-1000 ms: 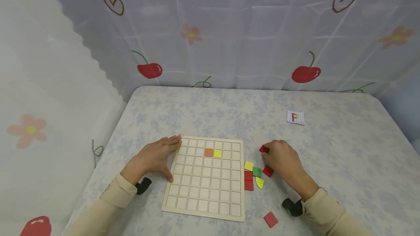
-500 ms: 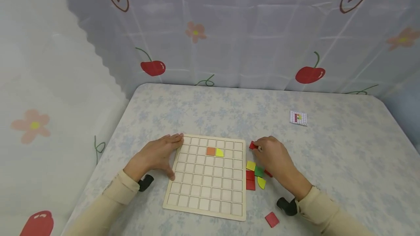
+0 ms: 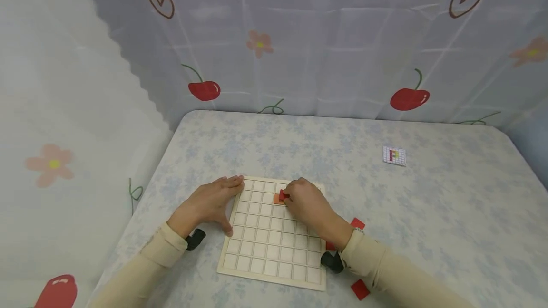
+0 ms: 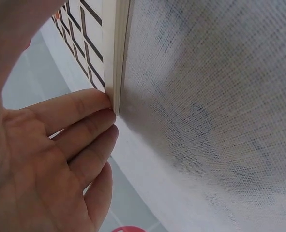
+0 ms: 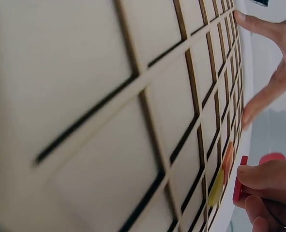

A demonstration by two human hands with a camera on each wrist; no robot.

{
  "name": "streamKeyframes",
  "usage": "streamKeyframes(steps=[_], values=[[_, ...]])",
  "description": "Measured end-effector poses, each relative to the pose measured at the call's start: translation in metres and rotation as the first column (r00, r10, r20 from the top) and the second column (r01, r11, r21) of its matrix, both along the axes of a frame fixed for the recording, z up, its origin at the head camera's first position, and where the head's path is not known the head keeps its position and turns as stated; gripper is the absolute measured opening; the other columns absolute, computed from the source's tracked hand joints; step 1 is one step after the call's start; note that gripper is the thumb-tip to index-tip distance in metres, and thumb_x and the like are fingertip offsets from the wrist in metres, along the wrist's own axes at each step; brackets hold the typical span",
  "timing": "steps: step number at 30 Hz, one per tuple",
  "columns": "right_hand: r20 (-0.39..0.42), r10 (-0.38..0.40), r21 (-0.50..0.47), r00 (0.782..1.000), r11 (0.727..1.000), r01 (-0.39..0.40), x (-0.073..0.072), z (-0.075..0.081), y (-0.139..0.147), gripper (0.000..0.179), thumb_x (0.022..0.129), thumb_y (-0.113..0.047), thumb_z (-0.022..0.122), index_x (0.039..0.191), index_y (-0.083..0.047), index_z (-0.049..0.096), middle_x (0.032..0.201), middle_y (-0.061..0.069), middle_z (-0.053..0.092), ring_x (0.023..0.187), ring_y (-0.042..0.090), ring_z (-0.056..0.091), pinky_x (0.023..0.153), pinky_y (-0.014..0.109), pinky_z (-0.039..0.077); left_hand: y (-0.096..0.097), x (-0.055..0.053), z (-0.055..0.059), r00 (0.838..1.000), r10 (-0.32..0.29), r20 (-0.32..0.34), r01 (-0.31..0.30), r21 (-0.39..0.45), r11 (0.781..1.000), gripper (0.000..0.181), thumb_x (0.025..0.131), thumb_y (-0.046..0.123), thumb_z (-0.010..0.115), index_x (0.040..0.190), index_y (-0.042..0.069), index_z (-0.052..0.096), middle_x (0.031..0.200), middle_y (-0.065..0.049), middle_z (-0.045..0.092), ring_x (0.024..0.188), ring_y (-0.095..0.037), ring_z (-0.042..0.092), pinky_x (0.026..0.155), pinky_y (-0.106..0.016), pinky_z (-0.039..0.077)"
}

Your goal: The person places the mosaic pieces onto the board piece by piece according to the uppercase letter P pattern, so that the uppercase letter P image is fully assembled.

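Note:
Straight fingers and a spread thumb of my left hand (image 3: 210, 206) rest on the left edge of a pale wooden grid board (image 3: 265, 266). In the left wrist view, the fingertips (image 4: 106, 100) touch the board's corner. My right hand (image 3: 310, 206) pinches a red square tile (image 3: 282, 196) between thumb and fingers above the board's upper part. From the head, the red tile partly overlaps an orange square tile (image 3: 277, 200) lying in the grid. A yellow rounded tile (image 5: 216, 189) beside the orange one shows in the right wrist view; the right hand hides it from the head.
To the right of the board lie loose red tiles, one (image 3: 357, 223) behind the right sleeve and another (image 3: 360, 290) nearer the front. The right forearm covers other tiles. A small printed pattern card (image 3: 394, 155) lies farther back on the cloth-covered table (image 3: 454, 194).
My right hand has carried the red tile leftward from the table beside the board to above the grid. The left hand has stayed at the board's left edge.

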State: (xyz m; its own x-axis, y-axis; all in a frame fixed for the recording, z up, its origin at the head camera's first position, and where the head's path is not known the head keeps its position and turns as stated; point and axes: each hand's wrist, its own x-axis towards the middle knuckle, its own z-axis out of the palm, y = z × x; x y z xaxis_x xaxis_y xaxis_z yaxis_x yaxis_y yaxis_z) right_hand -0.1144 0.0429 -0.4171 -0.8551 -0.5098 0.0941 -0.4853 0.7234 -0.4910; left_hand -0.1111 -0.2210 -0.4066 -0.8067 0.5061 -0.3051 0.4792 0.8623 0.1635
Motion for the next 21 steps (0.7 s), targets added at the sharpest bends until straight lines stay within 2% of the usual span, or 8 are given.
streamKeyframes(steps=[6, 14, 17, 21], values=[[-0.032, 0.057, -0.001, 0.998, 0.998, -0.057, -0.003, -0.006, -0.022, 0.01, 0.088, 0.001, 0.069, 0.084, -0.005, 0.075, 0.084, 0.006, 0.069, 0.078, 0.02, 0.057, 0.063, 0.028, 0.05, 0.0, -0.001, 0.0, 1.0, 0.013, 0.009, -0.013, -0.003, 1.0, 0.123, 0.054, 0.049, 0.094, 0.151, 0.0, 0.037, 0.16, -0.012, 0.026, 0.147, -0.027, 0.026, 0.119, -0.042, 0.03], [-0.033, 0.059, 0.036, 0.998, 0.998, -0.058, -0.003, -0.009, -0.035, 0.007, 0.088, -0.007, 0.074, 0.081, -0.007, 0.075, 0.087, 0.005, 0.07, 0.086, 0.021, 0.062, 0.071, 0.031, 0.057, 0.001, 0.0, -0.001, 1.0, 0.005, -0.008, -0.005, 0.006, 1.0, 0.124, 0.052, 0.049, 0.095, 0.15, 0.0, 0.037, 0.159, -0.013, 0.027, 0.146, -0.027, 0.027, 0.12, -0.041, 0.03], [-0.068, 0.068, 0.043, 0.995, 0.997, -0.065, -0.003, -0.01, -0.037, 0.008, 0.088, -0.007, 0.074, 0.079, -0.007, 0.074, 0.086, 0.006, 0.069, 0.086, 0.022, 0.063, 0.07, 0.031, 0.058, 0.001, 0.0, 0.0, 1.0, 0.008, -0.011, -0.008, 0.004, 1.0, 0.124, 0.052, 0.05, 0.095, 0.15, 0.0, 0.038, 0.159, -0.013, 0.027, 0.146, -0.026, 0.027, 0.12, -0.04, 0.03], [-0.157, 0.119, 0.125, 0.98, 0.987, -0.1, 0.0, -0.012, -0.038, 0.013, 0.09, -0.003, 0.07, 0.078, -0.007, 0.072, 0.082, 0.005, 0.066, 0.08, 0.02, 0.061, 0.061, 0.026, 0.057, -0.001, 0.0, -0.002, 1.0, 0.011, -0.01, -0.011, 0.008, 1.0, 0.124, 0.052, 0.05, 0.095, 0.15, 0.0, 0.038, 0.159, -0.013, 0.028, 0.146, -0.027, 0.028, 0.12, -0.04, 0.03]])
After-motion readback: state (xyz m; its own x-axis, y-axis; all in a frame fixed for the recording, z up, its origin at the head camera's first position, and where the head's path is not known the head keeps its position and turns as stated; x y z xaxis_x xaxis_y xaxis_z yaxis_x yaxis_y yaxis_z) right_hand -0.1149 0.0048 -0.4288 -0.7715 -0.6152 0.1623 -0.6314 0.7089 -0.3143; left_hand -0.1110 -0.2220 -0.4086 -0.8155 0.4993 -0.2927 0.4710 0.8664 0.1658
